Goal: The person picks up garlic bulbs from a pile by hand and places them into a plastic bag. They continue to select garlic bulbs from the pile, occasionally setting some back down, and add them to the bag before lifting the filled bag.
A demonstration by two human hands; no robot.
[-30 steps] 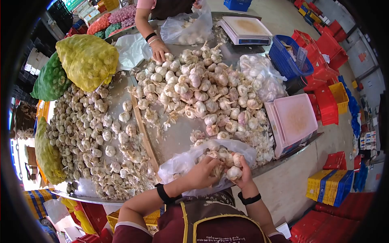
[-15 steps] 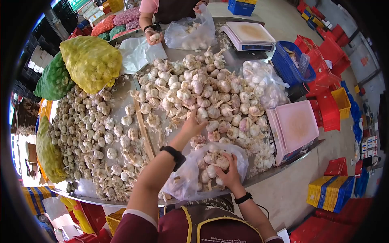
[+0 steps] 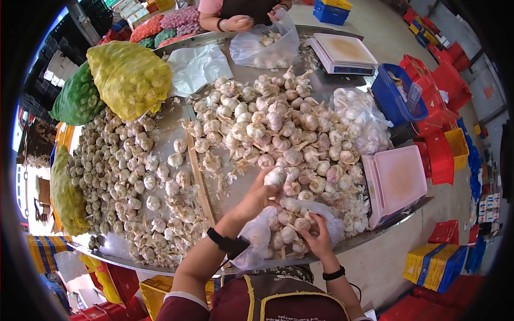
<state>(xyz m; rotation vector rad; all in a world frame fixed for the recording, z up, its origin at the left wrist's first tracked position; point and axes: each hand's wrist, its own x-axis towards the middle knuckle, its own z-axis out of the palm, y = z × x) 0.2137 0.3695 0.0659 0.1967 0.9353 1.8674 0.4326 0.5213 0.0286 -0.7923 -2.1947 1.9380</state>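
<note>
My left hand [image 3: 261,197] is closed around a white garlic bulb [image 3: 275,177], just above and left of an open clear plastic bag [image 3: 254,238]. Garlic bulbs [image 3: 287,234] fill the bag's mouth. At the bag's right side my right hand [image 3: 320,239] has its fingers on a bulb inside. Beyond both hands lies a large heap of garlic [image 3: 278,120] on the metal table [image 3: 225,184]. A wooden strip [image 3: 197,174] separates it from smaller bulbs [image 3: 120,182] on the left.
A pink-topped scale [image 3: 397,176], a full garlic bag [image 3: 361,120] and a blue basket [image 3: 393,91] stand on the right. Another scale [image 3: 342,51] is at the back. A co-worker's hand [image 3: 237,23] is near another bag [image 3: 265,48]. Yellow net sack [image 3: 128,80] lies back left.
My left hand has come back from the heap toward the bag with a bulb in it. The co-worker's hand has risen beside their bag. The whole view has shifted slightly.
</note>
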